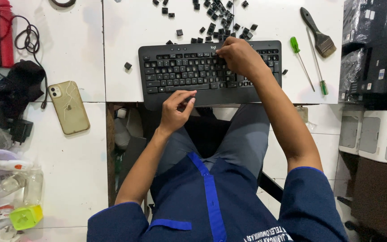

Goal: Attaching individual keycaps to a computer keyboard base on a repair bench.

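Electronics repair workshop: loose black keycaps [218, 20] just beyond the right hand [240, 57], green screwdriver [302, 60] and brush [319, 33] to its right, stacked printers [377, 130] farther right.

Keyboard [209, 71] at surface [131, 27] front edge — loose keycaps [218, 20] behind it, screwdrivers [307, 62] + brush [318, 32] to its right, phone [69, 107] left.

Plastic-wrapped black packages [367, 27] with small labels stand far right.
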